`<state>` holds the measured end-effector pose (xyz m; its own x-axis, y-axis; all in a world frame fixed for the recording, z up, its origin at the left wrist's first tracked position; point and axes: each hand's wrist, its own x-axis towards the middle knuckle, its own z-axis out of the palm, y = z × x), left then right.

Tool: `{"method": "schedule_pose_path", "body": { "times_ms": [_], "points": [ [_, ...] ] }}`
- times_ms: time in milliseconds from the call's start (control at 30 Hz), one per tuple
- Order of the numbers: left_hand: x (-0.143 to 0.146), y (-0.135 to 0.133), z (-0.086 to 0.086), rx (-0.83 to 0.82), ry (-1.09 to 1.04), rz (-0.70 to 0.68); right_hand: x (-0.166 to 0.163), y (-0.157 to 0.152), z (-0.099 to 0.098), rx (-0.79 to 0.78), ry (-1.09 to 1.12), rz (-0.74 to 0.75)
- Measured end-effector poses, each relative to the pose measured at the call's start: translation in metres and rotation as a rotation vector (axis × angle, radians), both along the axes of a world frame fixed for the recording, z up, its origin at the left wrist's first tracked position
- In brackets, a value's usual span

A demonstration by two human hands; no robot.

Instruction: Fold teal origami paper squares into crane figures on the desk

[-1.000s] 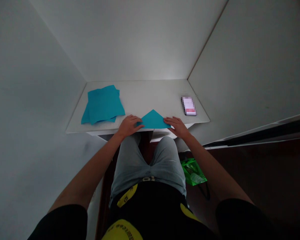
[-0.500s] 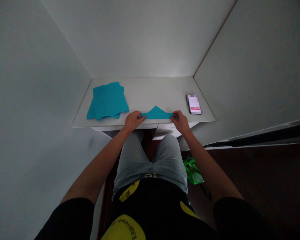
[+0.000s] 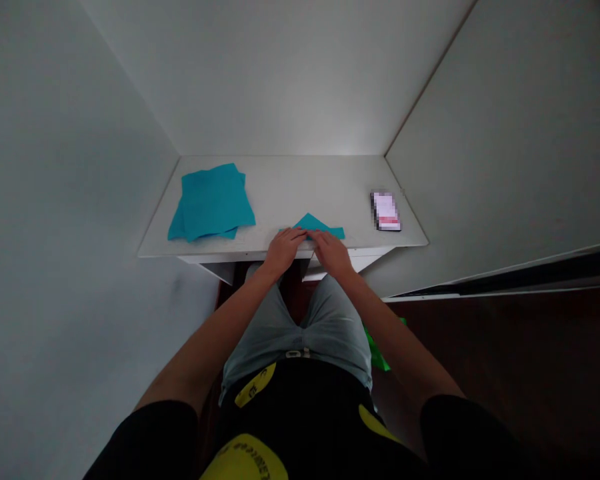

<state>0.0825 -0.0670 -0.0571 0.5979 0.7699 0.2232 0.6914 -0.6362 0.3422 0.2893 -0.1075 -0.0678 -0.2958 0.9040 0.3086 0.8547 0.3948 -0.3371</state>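
Note:
A folded turquoise sheet (image 3: 309,221) lies along the front edge of the white table, its pointed tip facing the wall; whether it is paper or cloth I cannot tell. My left hand (image 3: 285,248) lies with outstretched fingers on its left and middle part. Close beside it, my right hand (image 3: 330,251) presses flat fingers on the middle, the fingertips of both hands nearly meeting. The sheet's right end shows past my right hand, while much of its lower strip is hidden under the fingers.
Several loose turquoise sheets (image 3: 215,203) overlap in a pile on the left of the white table (image 3: 300,180). A phone (image 3: 386,211) with a blurred screen lies at the right. Walls enclose the table on three sides. A green bag (image 3: 379,352) is on the floor.
Both hands have let go of the strip's two ends and moved inward to its middle, where the fingers now lie flat on it.

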Motion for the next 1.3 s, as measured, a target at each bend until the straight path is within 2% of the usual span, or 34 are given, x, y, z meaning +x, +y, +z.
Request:
{"method": "schedule_pose_path", "body": {
  "times_ms": [133,233,400,567,700,800,900,967,1067,1133,1233,1300],
  "points": [
    [-0.008,-0.012,-0.006,0.042,-0.007,-0.028,-0.008,-0.011,-0.013,0.031,0.041,0.050],
    [-0.021,-0.017,-0.006,0.056,-0.013,-0.014,0.016,-0.015,-0.012,0.043,0.041,0.000],
    [-0.039,-0.021,-0.012,0.062,-0.053,0.086,0.061,-0.018,-0.010,0.037,0.053,-0.068],
    [-0.048,-0.031,-0.015,0.035,-0.185,0.137,0.067,-0.027,-0.009,0.037,0.110,-0.067],
    [-0.058,-0.024,0.008,-0.084,-0.342,0.195,0.065,-0.029,0.011,0.039,0.254,-0.174],
    [-0.061,0.000,0.034,-0.151,-0.492,0.208,0.068,-0.016,0.035,0.019,0.469,-0.268],
    [-0.058,0.032,0.052,-0.264,-0.644,0.204,0.074,0.010,0.051,-0.078,0.693,-0.205],
    [-0.054,0.052,0.055,-0.352,-0.674,0.228,0.077,0.028,0.051,-0.153,0.760,-0.166],
    [-0.050,0.069,0.048,-0.443,-0.502,0.339,0.077,0.045,0.039,-0.220,0.690,-0.264],
    [-0.047,0.068,0.040,-0.415,-0.301,0.453,0.073,0.050,0.027,-0.243,0.564,-0.353],
    [-0.038,0.051,0.031,-0.184,-0.108,0.563,0.065,0.052,0.011,-0.246,0.384,-0.395],
    [-0.026,0.035,0.028,-0.026,-0.066,0.477,0.060,0.051,0.004,-0.214,0.316,-0.396]
  ]
}}
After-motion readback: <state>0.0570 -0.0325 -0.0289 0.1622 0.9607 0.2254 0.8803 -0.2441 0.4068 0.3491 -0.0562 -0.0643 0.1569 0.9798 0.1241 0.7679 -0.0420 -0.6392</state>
